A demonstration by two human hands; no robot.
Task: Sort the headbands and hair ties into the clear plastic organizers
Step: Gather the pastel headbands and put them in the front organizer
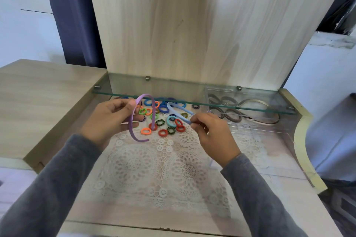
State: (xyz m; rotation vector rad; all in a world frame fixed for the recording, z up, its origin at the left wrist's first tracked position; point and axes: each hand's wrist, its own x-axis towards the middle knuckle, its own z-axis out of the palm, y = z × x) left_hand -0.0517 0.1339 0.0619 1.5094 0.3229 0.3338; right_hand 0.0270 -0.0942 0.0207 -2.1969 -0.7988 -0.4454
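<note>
Head camera is showing a glass shelf edge (192,103) running just beyond both hands, with lace mat (154,169) lying open beneath them. Right of the right hand (213,134), a clear organizer (260,132) is holding grey headbands (234,116). Left hand (109,119) is gripping a purple headband (153,109); the right is pinching a light-blue headband (183,117) above loose hair ties (163,119).

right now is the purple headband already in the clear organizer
No, the left hand grips the purple headband above the lace mat, apart from the clear organizer.
</note>
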